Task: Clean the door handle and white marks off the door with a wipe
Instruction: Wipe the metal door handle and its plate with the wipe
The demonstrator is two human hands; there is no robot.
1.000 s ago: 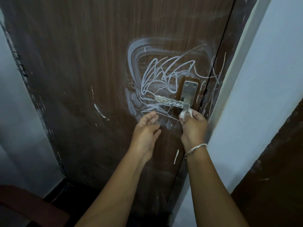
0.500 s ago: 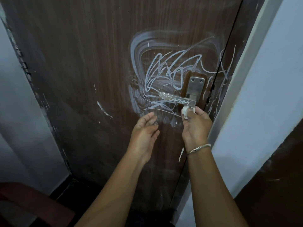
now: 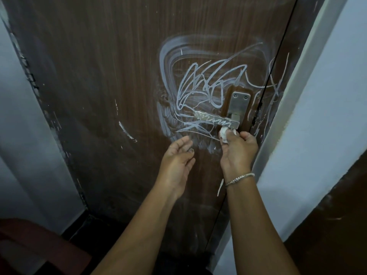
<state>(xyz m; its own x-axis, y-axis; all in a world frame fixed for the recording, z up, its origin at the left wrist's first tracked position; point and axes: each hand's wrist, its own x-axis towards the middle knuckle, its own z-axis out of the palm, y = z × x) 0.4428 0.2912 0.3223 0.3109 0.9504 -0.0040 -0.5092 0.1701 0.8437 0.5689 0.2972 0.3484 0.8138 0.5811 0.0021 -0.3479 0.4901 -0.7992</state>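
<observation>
A dark brown wooden door (image 3: 103, 80) carries white scribbles and smears (image 3: 200, 86) around its metal lever handle (image 3: 216, 120), which has white zigzag marks on it. The handle's steel plate (image 3: 239, 105) is screwed to the door near its right edge. My right hand (image 3: 237, 149) pinches a crumpled white wipe (image 3: 225, 134) and holds it against the underside of the lever near the plate. My left hand (image 3: 177, 158) hovers just left of it, palm turned in, fingers relaxed, holding nothing.
A white door frame and pale wall (image 3: 317, 116) run along the right. A grey wall (image 3: 17, 126) borders the left. More short white streaks (image 3: 127, 132) lie on the door's left part. A dark reddish object (image 3: 35, 249) sits at the bottom left.
The view has drifted so the door shifts slightly right in frame. My right hand keeps the wipe under the handle's inner end. The left hand stays nearly still.
</observation>
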